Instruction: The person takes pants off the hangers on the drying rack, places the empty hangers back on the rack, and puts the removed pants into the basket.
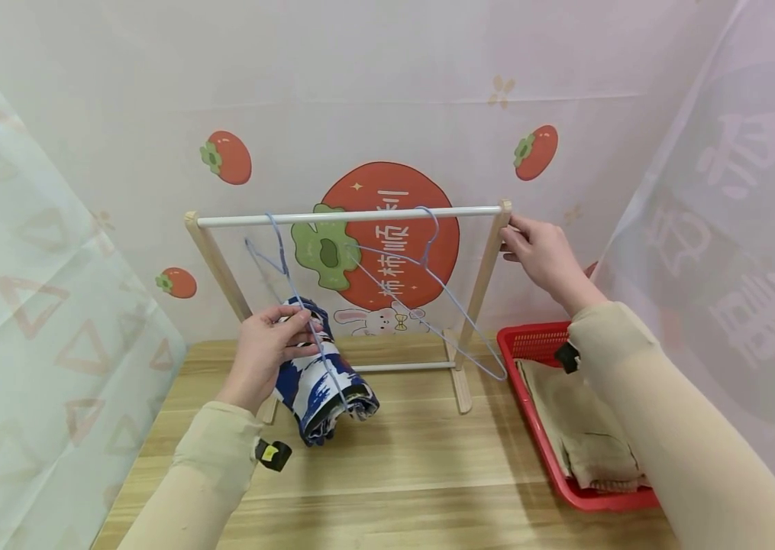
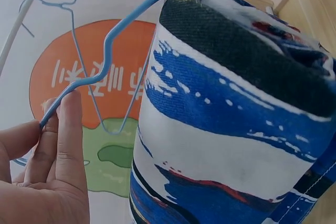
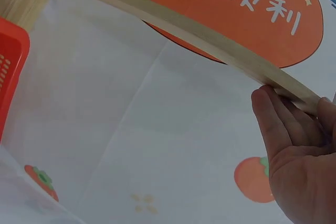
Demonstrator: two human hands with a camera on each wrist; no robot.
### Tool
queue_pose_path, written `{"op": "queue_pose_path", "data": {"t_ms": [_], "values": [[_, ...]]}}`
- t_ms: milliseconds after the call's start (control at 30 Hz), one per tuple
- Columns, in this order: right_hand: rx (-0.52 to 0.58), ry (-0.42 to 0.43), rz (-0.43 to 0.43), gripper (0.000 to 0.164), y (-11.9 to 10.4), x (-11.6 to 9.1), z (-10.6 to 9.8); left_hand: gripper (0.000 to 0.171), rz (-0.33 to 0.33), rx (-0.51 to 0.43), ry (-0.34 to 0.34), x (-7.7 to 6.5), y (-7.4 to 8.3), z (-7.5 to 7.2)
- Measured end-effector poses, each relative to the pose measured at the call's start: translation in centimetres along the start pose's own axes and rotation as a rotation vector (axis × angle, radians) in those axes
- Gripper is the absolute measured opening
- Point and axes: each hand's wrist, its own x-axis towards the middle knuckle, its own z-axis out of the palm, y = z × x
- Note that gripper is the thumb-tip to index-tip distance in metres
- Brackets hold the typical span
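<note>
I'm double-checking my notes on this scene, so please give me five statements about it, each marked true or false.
1. A khaki cloth lies in the red basket. True.
2. The right hand grips the red basket. False: it holds the wooden upright.
3. The left hand pinches the wire of a blue hanger. True.
4. Both hooks hang over the lower bar. False: they hang over the upper white bar.
5. The blue-and-white fabric is outside the red basket. True.
</note>
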Motion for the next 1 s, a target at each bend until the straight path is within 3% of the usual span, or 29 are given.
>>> {"op": "queue_pose_path", "data": {"t_ms": [567,700,767,833,933,1000], "values": [[0.085,0.009,0.062,0.047,0.2,0.4,0.2,0.018,-0.050,-0.018,-0.063,0.6,0.0,2.2],[0.031,0.040,0.040,0.047,0.1,0.3,0.3,0.018,-0.063,-0.034,-0.067,0.8,-0.1,2.6],[-0.049,0.143,-0.035,0.043,-0.1,0.1,0.5,0.019,-0.069,-0.042,-0.070,0.8,-0.2,2.9],[-0.123,0.300,-0.150,0.035,-0.3,-0.2,0.8,0.020,-0.075,-0.047,-0.079,0.9,-0.2,3.1],[-0.191,0.545,-0.383,0.025,-0.9,-1.2,1.3,0.021,-0.080,-0.054,-0.084,0.9,-0.1,3.5],[-0.210,0.638,-0.537,0.022,-1.5,-2.1,1.8,0.021,-0.084,-0.056,-0.085,0.9,0.0,3.7]]}}
